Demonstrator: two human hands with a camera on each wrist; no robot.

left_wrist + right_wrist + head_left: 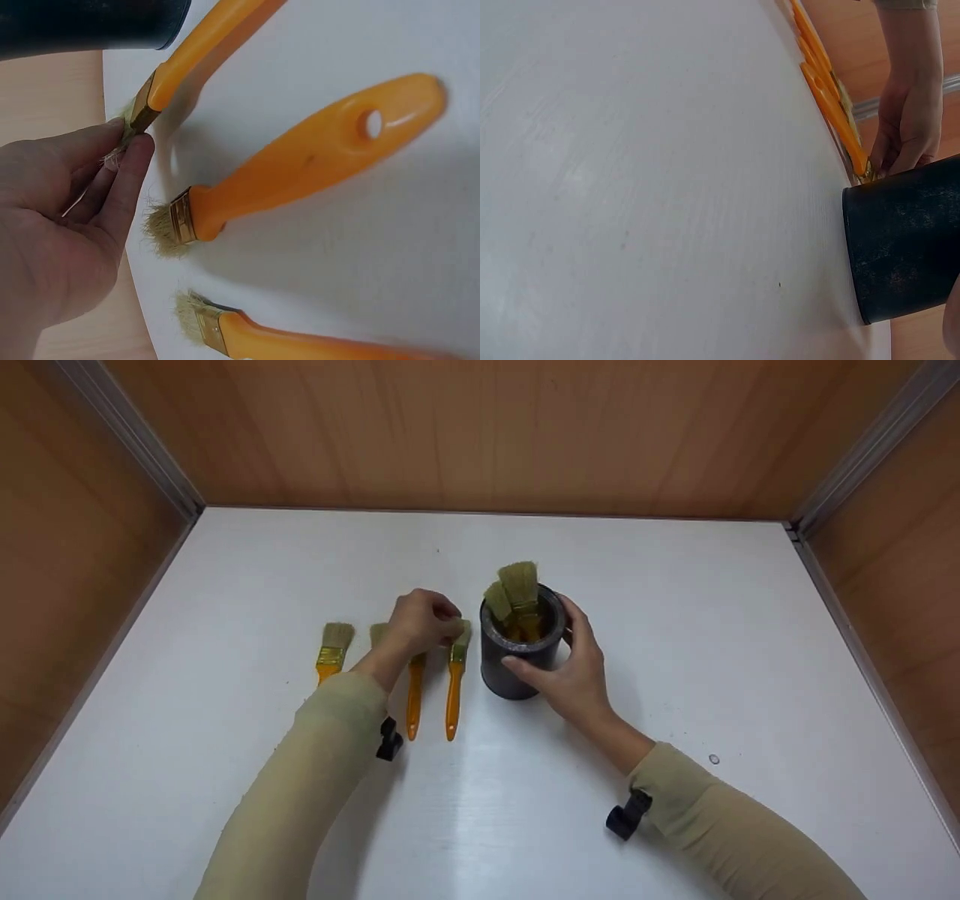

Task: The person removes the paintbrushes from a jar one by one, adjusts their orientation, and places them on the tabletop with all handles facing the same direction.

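Right now left hand [421,619] fingers [127,161] pinch the bristle end of the orange-handled flat paintbrush [454,682], handle pointing back twd the person, just left of the dark round metal can [517,656] that the right hand [574,671] grips w/ curled fingers.

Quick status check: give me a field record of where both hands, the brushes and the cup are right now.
left hand: pinches the bristle end of the rightmost brush lying on the table
right hand: grips the dark cup from its right side
cup contents: two brushes, bristles up
brushes on table: three, orange handles, side by side left of the cup
surface: white table
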